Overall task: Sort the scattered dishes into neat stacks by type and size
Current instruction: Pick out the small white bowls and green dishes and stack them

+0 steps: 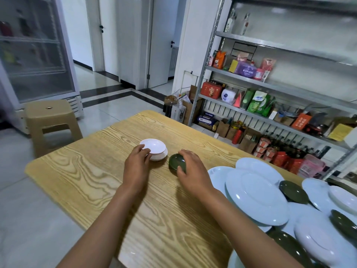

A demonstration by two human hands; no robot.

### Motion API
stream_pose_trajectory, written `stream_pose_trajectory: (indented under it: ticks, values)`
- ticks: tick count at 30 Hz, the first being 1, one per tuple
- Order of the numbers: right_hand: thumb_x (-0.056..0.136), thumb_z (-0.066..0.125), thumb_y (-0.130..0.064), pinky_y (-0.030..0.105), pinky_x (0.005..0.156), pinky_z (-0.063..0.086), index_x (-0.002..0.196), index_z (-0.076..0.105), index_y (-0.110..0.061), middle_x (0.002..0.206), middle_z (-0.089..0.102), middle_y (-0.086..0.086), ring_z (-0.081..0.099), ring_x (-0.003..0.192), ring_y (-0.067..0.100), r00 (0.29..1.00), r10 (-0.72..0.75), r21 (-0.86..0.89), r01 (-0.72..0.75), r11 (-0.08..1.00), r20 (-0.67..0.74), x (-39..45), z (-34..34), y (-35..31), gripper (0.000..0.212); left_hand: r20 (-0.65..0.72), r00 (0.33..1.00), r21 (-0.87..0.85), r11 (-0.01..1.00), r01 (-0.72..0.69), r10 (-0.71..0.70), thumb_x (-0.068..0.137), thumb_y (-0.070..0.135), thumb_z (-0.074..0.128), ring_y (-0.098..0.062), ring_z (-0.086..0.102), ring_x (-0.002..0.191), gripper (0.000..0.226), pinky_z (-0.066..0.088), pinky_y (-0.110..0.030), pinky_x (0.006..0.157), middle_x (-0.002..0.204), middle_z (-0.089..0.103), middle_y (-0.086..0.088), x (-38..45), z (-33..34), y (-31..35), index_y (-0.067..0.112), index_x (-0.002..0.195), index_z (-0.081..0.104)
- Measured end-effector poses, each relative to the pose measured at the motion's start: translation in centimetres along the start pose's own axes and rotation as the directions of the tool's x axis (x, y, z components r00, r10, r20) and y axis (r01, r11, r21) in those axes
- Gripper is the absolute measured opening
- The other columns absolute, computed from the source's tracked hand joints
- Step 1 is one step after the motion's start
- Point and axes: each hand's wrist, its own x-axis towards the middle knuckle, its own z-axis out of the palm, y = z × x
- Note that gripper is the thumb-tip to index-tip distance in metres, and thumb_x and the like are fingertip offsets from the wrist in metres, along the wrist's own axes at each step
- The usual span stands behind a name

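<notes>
Scattered white plates (257, 198) and dark green dishes (293, 191), piled well right of the fingers. Right hand (193, 169) curled round small green dish stack (175, 162); left hand (137, 163) gripping white bowls (153, 147), just beside on wooden table (87, 171).

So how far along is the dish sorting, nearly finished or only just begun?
Barely begun. Done: a small white stack and a small green stack started mid-table. In hand: the left hand grips the white dishes, the right hand the green ones. Left: the jumble of big white plates and dark green dishes at the right.
</notes>
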Motion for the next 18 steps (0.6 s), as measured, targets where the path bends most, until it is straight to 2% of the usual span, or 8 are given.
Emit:
stream_pose_trajectory:
  ticks: [9, 14, 18]
  values:
    - [0.093, 0.05, -0.013, 0.027, 0.109, 0.028, 0.138, 0.045, -0.014, 0.143, 0.046, 0.0, 0.034, 0.134, 0.014, 1.0, 0.005, 0.016, -0.005, 1.0, 0.008, 0.0, 0.6, -0.2, 0.046, 0.114, 0.993, 0.095, 0.995, -0.038, 0.027, 0.091, 0.015, 0.058, -0.028, 0.05, 0.124, 0.027, 0.041, -0.036, 0.097, 0.137, 0.052, -0.013, -0.1, 0.5, -1.0, 0.007, 0.115, 0.066]
    - [0.093, 0.05, -0.013, 0.028, 0.109, 0.029, 0.138, 0.045, -0.015, 0.142, 0.046, 0.0, 0.035, 0.134, 0.015, 1.0, 0.015, 0.022, -0.015, 1.0, 0.006, -0.6, -0.3, -0.3, 0.046, 0.152, 0.981, 0.166, 0.976, -0.143, 0.118, 0.086, 0.01, 0.063, -0.037, 0.052, 0.12, 0.031, 0.045, -0.042, 0.096, 0.135, 0.052, -0.021, -0.1, -0.1, 0.0, 0.003, 0.117, 0.063]
    - [0.092, 0.051, -0.013, 0.027, 0.107, 0.03, 0.137, 0.046, -0.014, 0.139, 0.048, 0.001, 0.038, 0.13, 0.017, 0.999, 0.024, 0.006, -0.024, 1.0, -0.022, -1.6, -1.8, -0.1, 0.045, 0.181, 0.951, 0.173, 0.944, -0.28, 0.249, 0.085, 0.006, 0.064, -0.041, 0.052, 0.12, 0.028, 0.044, -0.047, 0.096, 0.131, 0.055, -0.023, -0.7, -0.4, 2.6, 0.001, 0.113, 0.064]
